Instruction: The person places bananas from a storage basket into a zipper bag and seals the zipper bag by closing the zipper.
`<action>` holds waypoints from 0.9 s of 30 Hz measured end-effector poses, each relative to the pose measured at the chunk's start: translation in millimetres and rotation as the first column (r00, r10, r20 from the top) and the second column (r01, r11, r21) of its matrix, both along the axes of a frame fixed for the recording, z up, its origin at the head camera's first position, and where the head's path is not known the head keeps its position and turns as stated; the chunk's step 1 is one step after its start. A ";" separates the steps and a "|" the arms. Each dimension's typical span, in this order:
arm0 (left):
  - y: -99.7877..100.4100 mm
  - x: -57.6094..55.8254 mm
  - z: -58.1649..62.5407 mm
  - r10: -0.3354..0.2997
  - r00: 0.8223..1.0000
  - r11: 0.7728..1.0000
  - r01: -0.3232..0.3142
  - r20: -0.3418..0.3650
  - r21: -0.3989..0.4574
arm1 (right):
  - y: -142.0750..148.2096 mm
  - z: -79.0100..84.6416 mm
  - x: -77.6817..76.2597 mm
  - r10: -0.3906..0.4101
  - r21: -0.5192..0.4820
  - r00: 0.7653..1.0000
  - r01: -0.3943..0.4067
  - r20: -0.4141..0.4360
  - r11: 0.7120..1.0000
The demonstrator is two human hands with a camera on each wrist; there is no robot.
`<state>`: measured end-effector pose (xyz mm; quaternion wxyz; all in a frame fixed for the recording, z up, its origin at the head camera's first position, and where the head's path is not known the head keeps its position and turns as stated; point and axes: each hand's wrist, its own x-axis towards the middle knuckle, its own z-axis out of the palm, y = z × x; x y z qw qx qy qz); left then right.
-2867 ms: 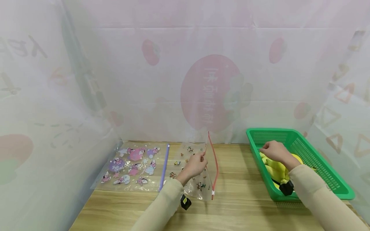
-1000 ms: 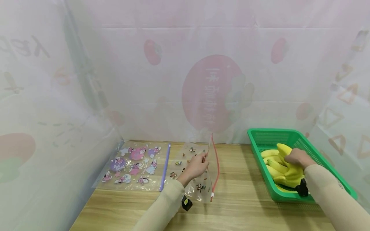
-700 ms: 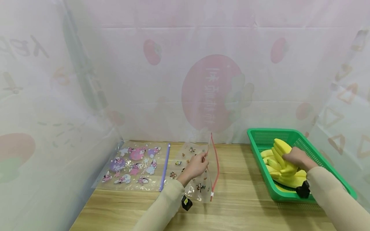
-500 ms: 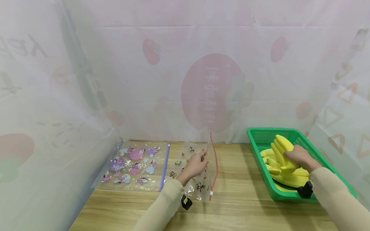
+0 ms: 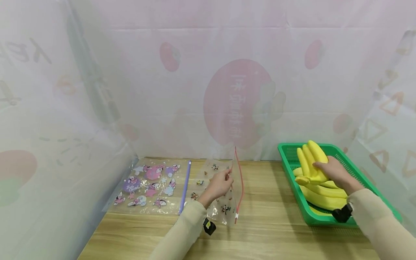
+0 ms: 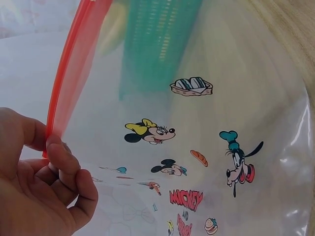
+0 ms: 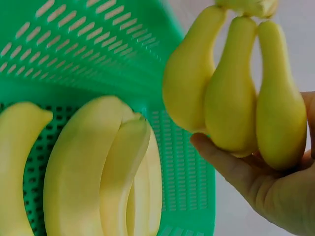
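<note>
My left hand (image 5: 220, 186) pinches the red zip edge (image 6: 63, 83) of a clear zip bag (image 5: 214, 213) printed with cartoon figures. The bag's mouth is held up from the table and stands apart. In the left wrist view the thumb and fingertips close on that red strip. My right hand (image 5: 336, 172) holds a bunch of yellow bananas (image 5: 310, 162) above the green basket (image 5: 354, 173). The right wrist view shows the fingers under and around the bunch (image 7: 231, 93), its stem end upward there. More bananas (image 5: 325, 196) lie in the basket below.
A second clear zip bag (image 5: 149, 186) with a purple slider strip (image 5: 185, 187) lies flat on the wooden table (image 5: 260, 231) to the left. A printed white sheet (image 5: 175, 90) hangs behind, with more sheeting at both sides.
My right hand reached into the basket, took hold of a banana bunch, and has raised it off the others. The left hand keeps its pinch on the bag with hardly any movement.
</note>
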<state>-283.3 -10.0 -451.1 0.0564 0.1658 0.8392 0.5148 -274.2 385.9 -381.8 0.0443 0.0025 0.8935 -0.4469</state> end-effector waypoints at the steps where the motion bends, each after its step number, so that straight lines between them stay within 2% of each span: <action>1: 0.0 0.3 0.4 0.003 1.000 1.000 -0.003 0.005 0.004 | -2.6 1.0 0.5 0.006 -0.011 1.000 -0.006 0.002 1.000; 10: -0.6 -1.3 0.2 0.029 0.998 0.999 -0.030 0.057 0.019 | -20.6 3.0 2.7 0.043 -0.098 0.999 -0.042 0.007 0.994; 18: -2.2 -2.8 -0.9 -0.006 0.999 0.999 0.004 0.048 0.037 | -32.7 7.2 7.7 0.080 -0.132 0.997 -0.077 0.021 0.988; 27: -1.9 -2.7 3.7 -0.004 1.000 0.999 0.003 0.023 0.051 | -49.2 9.6 12.6 0.132 -0.184 0.990 -0.121 0.051 0.975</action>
